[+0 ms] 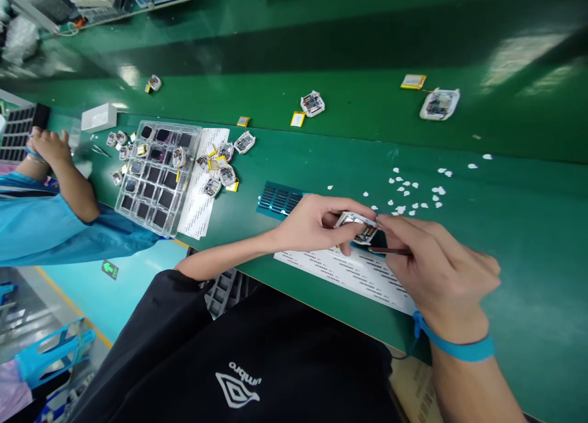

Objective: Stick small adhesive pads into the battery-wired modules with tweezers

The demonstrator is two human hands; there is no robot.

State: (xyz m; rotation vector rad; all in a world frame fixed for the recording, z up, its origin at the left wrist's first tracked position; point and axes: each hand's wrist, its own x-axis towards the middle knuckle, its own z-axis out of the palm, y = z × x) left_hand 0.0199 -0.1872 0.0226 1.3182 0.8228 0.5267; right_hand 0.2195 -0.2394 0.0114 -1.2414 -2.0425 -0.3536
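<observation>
The left hand [307,222] is curled nearly closed, thumb and fingers gripping a small, squarish white plastic case [345,217] with rounded corners and a bared circuit board. The right hand [438,270] is pinched around a thin dark tool [390,250], its fingertips at the case's right side. Both hands are above the smooth green worktop [528,245], close to its near edge. A glossy green strip [362,86] runs along the worktop's far edge, bearing open cases. Toward the left end sits a clear, ribbed plastic tray [187,173] of dark square pieces. Printed white paper [358,276] lies flat below the held case, a dark slotted sheet [278,199] near it. Tiny rounded white stickers [440,191] scatter beyond the right hand.
</observation>
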